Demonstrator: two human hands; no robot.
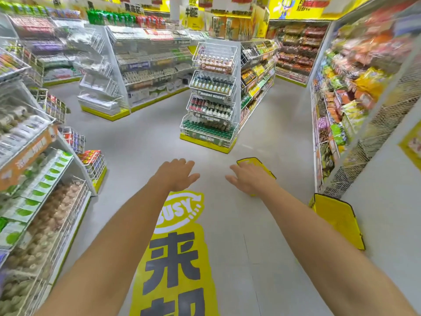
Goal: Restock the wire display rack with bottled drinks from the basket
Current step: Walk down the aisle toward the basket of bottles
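Note:
A white wire display rack [211, 96] stands ahead at the end of an aisle, its tilted tiers filled with bottled drinks [210, 84]. My left hand [176, 173] and my right hand [247, 176] stretch forward over the floor, fingers straight, holding nothing. A yellow basket [265, 166] sits on the floor just behind my right hand, partly hidden by it. A second yellow basket [337, 218] stands on the floor at the right, by the wall. I cannot see what either basket contains.
Shelves of packaged goods [38, 179] line the left side, snack shelves [346, 92] the right. A yellow floor sticker [177, 247] lies between my arms. Grey floor [145, 137] stretches to the rack.

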